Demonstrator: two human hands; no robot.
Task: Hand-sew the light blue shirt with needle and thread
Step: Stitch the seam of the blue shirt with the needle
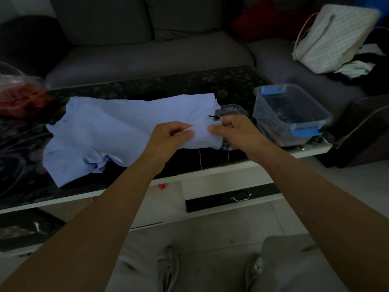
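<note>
The left hand [171, 133] pinches a fold of the light blue shirt [105, 127]; the right hand [233, 128] grips its edge, fingers curled. It lies across the dark table [147, 85], white thread [200, 159] dangling: mid-stitch, I judge, needing the thread drawn taut.

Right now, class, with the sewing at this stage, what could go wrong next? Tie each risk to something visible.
1. The left hand and right hand pinch the light blue shirt close together, so a stitch pushed through might prick a finger.
2. Loose white thread dangles below the shirt at the table edge and could tangle or snag.
3. The scene is dim, so stitches may go astray.
</note>
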